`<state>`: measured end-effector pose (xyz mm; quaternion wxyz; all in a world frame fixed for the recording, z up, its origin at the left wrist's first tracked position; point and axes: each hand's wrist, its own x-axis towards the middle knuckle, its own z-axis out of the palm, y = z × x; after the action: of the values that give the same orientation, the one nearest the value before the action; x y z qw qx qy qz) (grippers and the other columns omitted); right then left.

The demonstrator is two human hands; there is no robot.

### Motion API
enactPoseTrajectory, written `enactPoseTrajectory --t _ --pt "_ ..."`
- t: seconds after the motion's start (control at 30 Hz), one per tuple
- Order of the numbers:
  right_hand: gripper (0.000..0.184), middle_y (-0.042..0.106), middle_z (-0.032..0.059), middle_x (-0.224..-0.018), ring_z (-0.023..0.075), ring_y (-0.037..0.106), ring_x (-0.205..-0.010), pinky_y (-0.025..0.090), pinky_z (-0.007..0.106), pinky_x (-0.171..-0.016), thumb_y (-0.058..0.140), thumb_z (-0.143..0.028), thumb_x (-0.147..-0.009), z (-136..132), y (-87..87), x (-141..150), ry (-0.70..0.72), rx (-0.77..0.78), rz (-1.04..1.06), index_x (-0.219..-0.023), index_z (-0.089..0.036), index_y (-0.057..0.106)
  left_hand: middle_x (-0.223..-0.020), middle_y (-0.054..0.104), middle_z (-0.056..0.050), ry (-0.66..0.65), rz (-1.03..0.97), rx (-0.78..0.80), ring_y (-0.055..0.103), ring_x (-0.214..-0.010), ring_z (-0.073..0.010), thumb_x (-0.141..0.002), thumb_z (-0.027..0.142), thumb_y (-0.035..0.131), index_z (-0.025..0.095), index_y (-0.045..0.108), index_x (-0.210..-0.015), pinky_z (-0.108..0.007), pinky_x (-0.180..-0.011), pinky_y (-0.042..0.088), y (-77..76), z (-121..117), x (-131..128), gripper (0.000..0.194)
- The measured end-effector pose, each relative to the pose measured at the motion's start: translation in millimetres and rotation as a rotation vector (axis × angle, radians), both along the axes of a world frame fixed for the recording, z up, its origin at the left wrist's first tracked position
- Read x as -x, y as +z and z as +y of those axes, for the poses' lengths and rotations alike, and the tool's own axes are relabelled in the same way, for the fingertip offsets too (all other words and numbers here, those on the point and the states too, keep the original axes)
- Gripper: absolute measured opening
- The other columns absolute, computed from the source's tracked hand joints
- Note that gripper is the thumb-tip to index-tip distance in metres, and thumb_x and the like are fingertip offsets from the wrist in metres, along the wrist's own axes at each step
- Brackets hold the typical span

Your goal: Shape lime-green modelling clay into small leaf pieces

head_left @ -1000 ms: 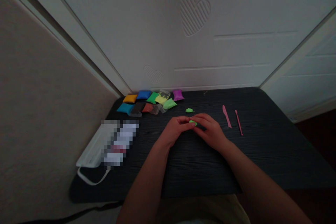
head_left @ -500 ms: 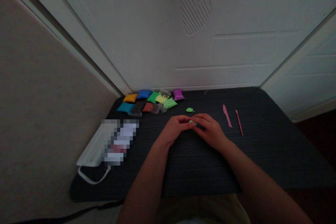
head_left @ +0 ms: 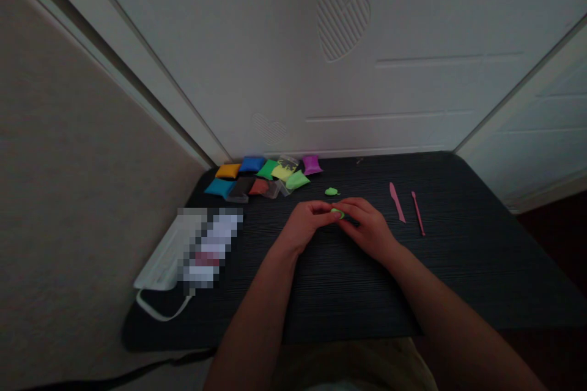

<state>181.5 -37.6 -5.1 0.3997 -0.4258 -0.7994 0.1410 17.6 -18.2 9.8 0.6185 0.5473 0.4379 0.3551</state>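
A small piece of light-green modelling clay [head_left: 338, 213] is pinched between my two hands above the middle of the dark table. My left hand [head_left: 312, 220] grips it from the left, thumb and fingertips closed on it. From the right, my right hand [head_left: 364, 220] has its fingers closed around the same piece, and the fingertips of both hands meet. Much of the clay is hidden by the fingers. Just beyond my fingertips lies a second, shaped lump of light-green clay [head_left: 331, 192] with a thin tail-like end.
Several coloured clay packets [head_left: 252, 164] lie along the table's back left. A pink plastic knife [head_left: 397, 202] and a thin pink modelling stick [head_left: 418, 214] are at the right. A white face mask [head_left: 169, 253] rests at the left beside a blurred-out item [head_left: 215, 244]. A white panel [head_left: 389, 91] stands behind the table.
Slightly more of the green clay shows between my fingertips now. Both hands have stayed almost in the same place, and the things on the table have not moved.
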Motion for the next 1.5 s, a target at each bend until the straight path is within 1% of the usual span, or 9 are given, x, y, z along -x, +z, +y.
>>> enactPoseTrajectory --t 0.23,0.43,0.53,0.7,0.87,0.97,1.17,1.37,1.5 --pt "0.028 0.059 0.0058 -0.099 0.0171 0.054 -0.093 0.047 0.034 -0.083 0.052 -0.020 -0.079 0.4 -2.3 0.3 0.005 -0.007 0.014 -0.107 -0.024 0.056 -0.081 0.067 -0.002 -0.009 -0.034 0.028 0.057 -0.077 -0.0158 -0.064 0.029 0.066 0.016 0.068 -0.083 -0.028 -0.077 0.039 1.2 -1.6 -2.0 0.022" --pt "0.028 0.059 0.0056 -0.099 0.0170 0.054 -0.094 0.047 0.033 -0.083 0.053 -0.021 -0.079 -0.6 -0.5 0.3 0.016 0.008 0.016 -0.107 -0.024 0.056 -0.076 0.067 -0.001 -0.022 -0.024 0.028 0.057 -0.076 -0.0164 -0.065 0.029 0.065 0.016 0.068 -0.080 -0.028 -0.076 0.038 4.7 -1.8 -1.5 0.020" --pt "0.027 0.059 0.0062 -0.099 0.0167 0.054 -0.093 0.046 0.033 -0.083 0.052 -0.021 -0.080 -1.0 0.7 0.0 0.021 0.018 0.014 -0.107 -0.022 0.056 -0.077 0.066 -0.002 -0.028 -0.034 0.026 0.057 -0.077 -0.0169 -0.065 0.029 0.065 0.015 0.068 -0.080 -0.029 -0.077 0.038 4.3 -1.9 -1.4 0.021" --pt "0.027 0.060 0.0054 -0.098 0.0171 0.055 -0.093 0.047 0.034 -0.082 0.051 -0.022 -0.080 -0.6 0.0 0.4 0.015 0.008 0.032 -0.107 -0.024 0.057 -0.077 0.066 -0.002 -0.035 -0.052 0.048 0.057 -0.077 -0.0167 -0.065 0.029 0.066 0.015 0.068 -0.083 -0.029 -0.077 0.039 1.7 -2.2 -1.4 0.022" --pt "0.029 0.060 0.0055 -0.098 0.0174 0.055 -0.092 0.047 0.034 -0.081 0.052 -0.021 -0.079 -1.0 0.1 1.7 0.026 0.013 0.036 -0.108 -0.025 0.056 -0.076 0.066 -0.002 -0.032 -0.046 0.040 0.057 -0.075 -0.0164 -0.065 0.029 0.066 0.015 0.068 -0.081 -0.029 -0.076 0.039 2.3 -2.5 -1.4 0.022" --pt "0.030 0.060 0.0051 -0.098 0.0178 0.055 -0.093 0.047 0.035 -0.081 0.053 -0.021 -0.079 -1.3 0.5 1.8 0.020 0.010 0.036 -0.108 -0.026 0.056 -0.075 0.066 -0.002 -0.035 -0.061 0.072 0.057 -0.074 -0.0160 -0.064 0.028 0.066 0.015 0.068 -0.082 -0.029 -0.075 0.039 2.6 -2.6 -1.8 0.022" --pt "0.031 0.059 0.0056 -0.098 0.0174 0.055 -0.093 0.047 0.034 -0.082 0.052 -0.017 -0.078 -0.9 -1.4 2.4 0.036 0.002 0.025 -0.108 -0.024 0.056 -0.080 0.067 -0.002 -0.067 -0.067 0.085 0.057 -0.075 -0.0162 -0.065 0.027 0.066 0.015 0.068 -0.085 -0.030 -0.077 0.039 1.6 -3.5 -3.1 0.024" --pt "0.031 0.059 0.0054 -0.099 0.0173 0.055 -0.093 0.047 0.035 -0.082 0.051 -0.018 -0.079 -0.8 -1.6 2.5 0.040 0.006 0.035 -0.109 -0.025 0.056 -0.078 0.066 -0.002 -0.086 -0.091 0.098 0.057 -0.075 -0.0157 -0.066 0.027 0.066 0.014 0.067 -0.084 -0.029 -0.078 0.039 1.0 -3.2 -2.4 0.022" --pt "0.029 0.059 0.0048 -0.099 0.0173 0.054 -0.094 0.047 0.035 -0.083 0.052 -0.021 -0.079 0.0 0.2 0.1 0.011 -0.004 0.049 -0.108 -0.026 0.056 -0.083 0.066 -0.003 -0.051 -0.120 0.114 0.057 -0.079 -0.0154 -0.065 0.026 0.067 0.015 0.066 -0.087 -0.029 -0.081 0.038 0.2 -1.3 -0.2 0.025"
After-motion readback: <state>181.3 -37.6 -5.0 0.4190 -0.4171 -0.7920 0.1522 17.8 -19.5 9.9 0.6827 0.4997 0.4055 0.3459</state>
